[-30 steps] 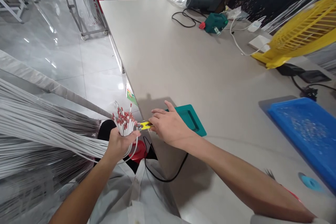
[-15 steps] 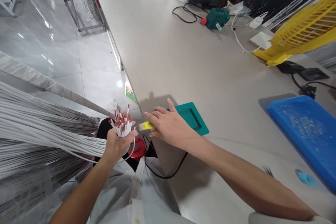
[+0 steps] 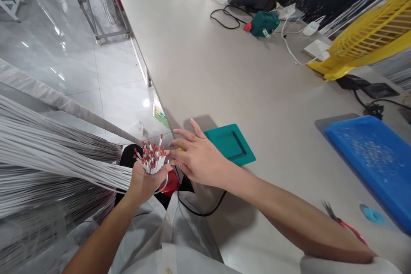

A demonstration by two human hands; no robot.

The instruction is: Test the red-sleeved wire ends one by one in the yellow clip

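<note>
My left hand (image 3: 149,182) is wrapped around a thick bundle of thin white cables (image 3: 156,163) with reddish tips pointing up. The cables trail off to the left. My right hand (image 3: 201,158) is at the table's edge, its thumb and index finger drawn together beside my left thumb, the other fingers lifted and spread. What lies between those fingertips is too small to make out. A sliver of a yellow object (image 3: 180,149) shows behind the fingers, the rest hidden. Under and beyond my right hand lies a green tray (image 3: 221,137).
On the table (image 3: 199,64) are a blue tray (image 3: 340,137) of small clear pieces, red-handled tweezers (image 3: 345,224), a teal ring (image 3: 375,216), a yellow fan (image 3: 362,38) and a green device (image 3: 263,23). A black cord (image 3: 205,214) loops over the near edge. More cables (image 3: 48,150) hang at left.
My right hand has moved left to the fingertips of my left hand, covering most of the yellow object. The cable bundle has shifted slightly right and down.
</note>
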